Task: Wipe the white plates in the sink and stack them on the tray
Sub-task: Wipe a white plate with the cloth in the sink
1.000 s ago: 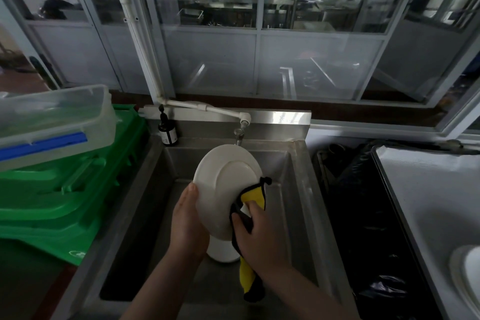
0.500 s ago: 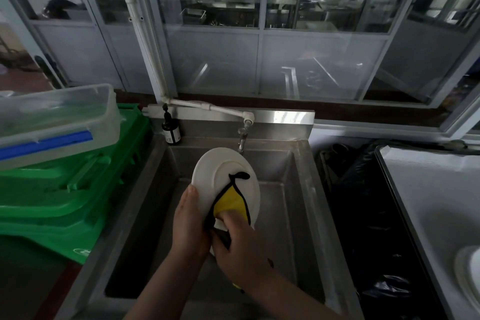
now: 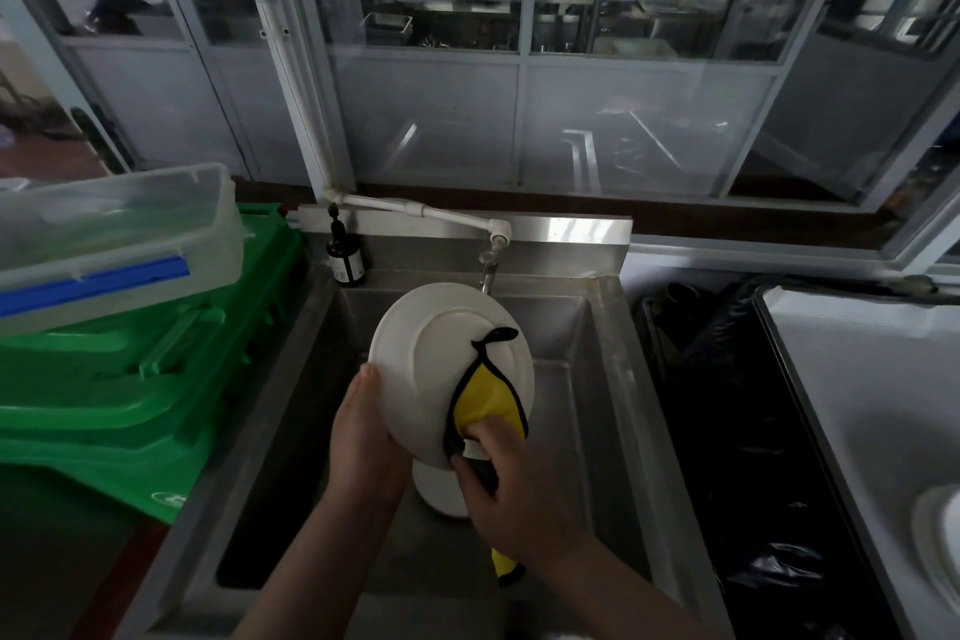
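Left hand [image 3: 363, 437] grips the left rim of the round white ceramic plate [image 3: 441, 359], which is held tilted over the stainless-steel sink [image 3: 597, 379], its underside with the foot ring turned towards the viewer and its top edge leaning away towards the tap [image 3: 488, 265]. Being round, the plate has no long axis. Right hand [image 3: 514, 489] clutches the yellow, black-edged cloth [image 3: 485, 400] and presses it on the plate's lower right. Compared with a second earlier, the cloth has travelled from the right rim onto the underside face; wiping is judged to be under way, stacking not begun. A second white plate [image 3: 441, 494] lies in the sink below. At far right, a pale tray [image 3: 857, 379] carries a white dish [image 3: 935, 535].
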Tool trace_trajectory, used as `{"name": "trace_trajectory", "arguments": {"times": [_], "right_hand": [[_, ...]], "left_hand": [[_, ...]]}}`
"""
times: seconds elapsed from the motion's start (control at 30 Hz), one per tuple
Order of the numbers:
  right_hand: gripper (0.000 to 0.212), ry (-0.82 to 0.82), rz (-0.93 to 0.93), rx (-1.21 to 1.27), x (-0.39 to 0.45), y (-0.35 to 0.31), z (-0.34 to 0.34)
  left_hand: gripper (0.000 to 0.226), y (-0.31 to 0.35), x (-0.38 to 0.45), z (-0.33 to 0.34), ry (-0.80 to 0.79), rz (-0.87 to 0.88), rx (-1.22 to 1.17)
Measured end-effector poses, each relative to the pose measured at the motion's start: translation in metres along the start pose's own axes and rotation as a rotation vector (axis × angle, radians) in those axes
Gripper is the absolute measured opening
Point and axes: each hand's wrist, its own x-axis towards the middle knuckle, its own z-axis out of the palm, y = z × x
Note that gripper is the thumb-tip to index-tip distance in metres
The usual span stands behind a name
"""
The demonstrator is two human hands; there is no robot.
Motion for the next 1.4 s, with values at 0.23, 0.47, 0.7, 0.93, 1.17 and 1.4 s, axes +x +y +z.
{"name": "trace_trajectory", "arguments": {"times": [0.23,0.47,0.7,0.93,1.17,1.4], "right_hand": [[0.03,0.04,0.095,0.004,0.003,0.014,-0.01],[0.02,0.083,0.236,0.039,0.008,0.027,-0.02],[0.011,0.157,0.5,0.162,0.019,0.035,-0.034],[0.006,0.304,0.646,0.252,0.028,0.044,-0.046],[0.008,0.196,0.607,0.28,0.01,0.04,-0.026],[0.026,0.128,0.514,0.245,0.001,0.02,-0.004]], "left_hand": [[0.029,0.001,0.004,-0.002,-0.028,-0.042,-0.022],[0.026,0.0,-0.001,-0.002,-0.062,-0.027,-0.004],[0.029,-0.007,-0.003,-0.003,-0.041,-0.03,0.032],[0.03,-0.008,-0.004,0.0,-0.049,-0.034,0.005],[0.023,-0.011,-0.004,0.001,0.019,-0.024,-0.114],[0.017,-0.018,-0.001,0.002,0.042,-0.007,-0.178]]}}
